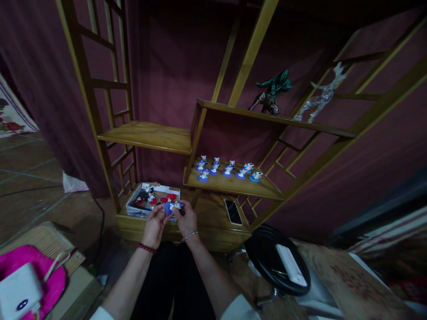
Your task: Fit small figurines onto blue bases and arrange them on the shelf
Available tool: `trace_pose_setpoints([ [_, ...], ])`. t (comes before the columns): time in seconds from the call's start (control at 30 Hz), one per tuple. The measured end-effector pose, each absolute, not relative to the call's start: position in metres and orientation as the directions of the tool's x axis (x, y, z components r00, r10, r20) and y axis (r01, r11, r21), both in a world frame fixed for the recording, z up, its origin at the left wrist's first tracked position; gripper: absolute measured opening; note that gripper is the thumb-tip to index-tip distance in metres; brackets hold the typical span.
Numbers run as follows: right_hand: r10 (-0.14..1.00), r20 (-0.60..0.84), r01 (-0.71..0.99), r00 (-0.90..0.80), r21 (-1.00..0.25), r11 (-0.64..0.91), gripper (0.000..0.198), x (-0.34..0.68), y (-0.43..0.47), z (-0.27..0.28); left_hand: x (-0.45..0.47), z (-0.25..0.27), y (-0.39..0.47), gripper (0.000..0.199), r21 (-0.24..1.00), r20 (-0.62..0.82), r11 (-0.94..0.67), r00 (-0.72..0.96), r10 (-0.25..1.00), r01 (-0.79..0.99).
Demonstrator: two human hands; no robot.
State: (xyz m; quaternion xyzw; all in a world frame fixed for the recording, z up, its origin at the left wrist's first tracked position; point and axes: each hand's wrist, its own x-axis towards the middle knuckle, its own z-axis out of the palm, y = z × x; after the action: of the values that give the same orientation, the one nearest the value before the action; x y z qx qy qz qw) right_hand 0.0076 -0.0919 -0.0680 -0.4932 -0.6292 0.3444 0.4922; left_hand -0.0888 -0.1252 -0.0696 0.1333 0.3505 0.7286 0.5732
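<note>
Both my hands hold one small figurine (pixel 172 207) with a purple base, just above the front edge of a box. My left hand (pixel 155 223) grips its base side, with a dark red beaded bracelet on the wrist. My right hand (pixel 187 220) pinches the figure's other end, a silver bracelet on that wrist. Behind them stands the open white box (pixel 133 210), holding several more figurines (pixel 150 195), some on red bases. To the right, several purple- and blue-based figurines (pixel 215 168) stand in rows on a wooden shelf (pixel 227 185).
A phone (pixel 233 212) lies on the lower board. Above stand a dark green statue (pixel 271 91) and a clear deer figure (pixel 322 98). A black round stool (pixel 267 253) carries a long white box (pixel 291 265). At left is a pink tray (pixel 55 275) with a white device (pixel 20 289).
</note>
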Motion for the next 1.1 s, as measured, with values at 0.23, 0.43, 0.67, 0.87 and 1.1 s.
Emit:
trace_pose_setpoints([
  [0.23, 0.924, 0.374, 0.332, -0.074, -0.865, 0.377, 0.02, 0.017, -0.103, -0.048, -0.082, -0.057, -0.135, 0.019, 0.67, -0.152, -0.147, -0.329, 0.932, -0.727],
  [0.43, 0.907, 0.406, 0.388, -0.112, -0.822, 0.416, 0.02, 0.024, -0.106, -0.042, -0.078, -0.046, -0.142, 0.021, 0.666, -0.147, -0.128, -0.298, 0.943, -0.735],
  [0.67, 0.896, 0.424, 0.425, -0.13, -0.793, 0.437, 0.019, 0.031, -0.11, -0.034, -0.072, -0.039, -0.147, 0.021, 0.667, -0.131, -0.136, -0.296, 0.946, -0.733],
  [0.87, 0.893, 0.429, 0.414, -0.138, -0.794, 0.446, 0.021, 0.036, -0.111, -0.03, -0.065, -0.035, -0.15, 0.022, 0.672, -0.122, -0.145, -0.301, 0.946, -0.726],
  [1.1, 0.884, 0.44, 0.416, -0.158, -0.782, 0.464, 0.026, 0.042, -0.113, -0.026, -0.061, -0.037, -0.151, 0.035, 0.686, -0.084, -0.136, -0.263, 0.961, -0.715],
])
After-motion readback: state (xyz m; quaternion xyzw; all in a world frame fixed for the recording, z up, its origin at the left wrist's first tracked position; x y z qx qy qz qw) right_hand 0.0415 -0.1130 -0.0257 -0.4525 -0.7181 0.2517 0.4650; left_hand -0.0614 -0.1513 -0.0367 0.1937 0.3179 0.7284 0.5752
